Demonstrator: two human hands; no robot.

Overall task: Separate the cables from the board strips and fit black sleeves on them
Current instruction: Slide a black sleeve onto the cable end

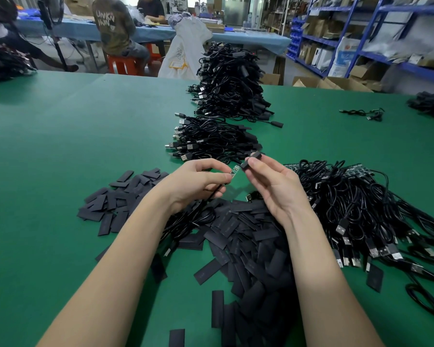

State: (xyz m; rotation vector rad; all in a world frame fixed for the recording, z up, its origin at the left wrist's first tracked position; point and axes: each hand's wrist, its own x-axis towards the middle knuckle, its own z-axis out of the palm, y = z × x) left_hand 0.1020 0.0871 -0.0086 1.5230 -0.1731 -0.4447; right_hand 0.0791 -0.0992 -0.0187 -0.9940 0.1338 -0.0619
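My left hand (pixel 198 180) pinches small green circuit-board end of thin black cable (pixel 235 169), cable trailing down under palm. My right hand (pixel 268 181) pinches short black tubular sleeve (pixel 251 159) just beside board tip, not yet slid on. Done: two tall heaps of sleeved black USB cables (pixel 226 96) farther back on green counter (pixel 73 146). Left: tangle of cables on board strips (pixel 361 196) at right, probably many. Loose flat black sleeves (pixel 236 234) piled under wrists.

Blue shelving (pixel 356 43) holds boxes; a white bag (pixel 186 53) stands beyond the green table (pixel 73 136).
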